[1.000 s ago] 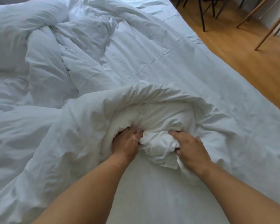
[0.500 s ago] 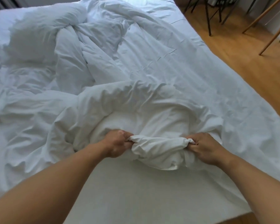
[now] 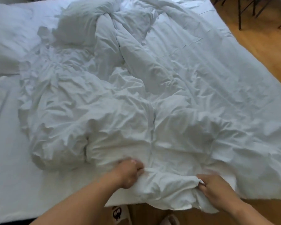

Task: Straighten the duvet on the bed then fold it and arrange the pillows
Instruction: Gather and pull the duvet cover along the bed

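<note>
A white duvet (image 3: 136, 98) lies crumpled across the bed, bunched in ridges toward the far end and flatter on the right. Its near edge hangs over the foot of the mattress. My left hand (image 3: 130, 173) is clenched on that edge near the middle. About an arm's width to the right, my right hand (image 3: 216, 190) grips the same bunched edge. A white pillow (image 3: 5, 44) rests at the far left of the bed, partly cut off by the frame.
The bare white sheet (image 3: 11, 168) shows along the left side of the mattress. Wooden floor (image 3: 258, 51) runs along the right of the bed, with dark chair legs (image 3: 239, 13) at the top right. Slippers (image 3: 120, 211) show below the bed's foot.
Both hands have pulled the duvet edge toward the foot of the bed and moved farther apart. The rolled-up bundle has spread flatter. The view has pulled back, showing the bed's foot.
</note>
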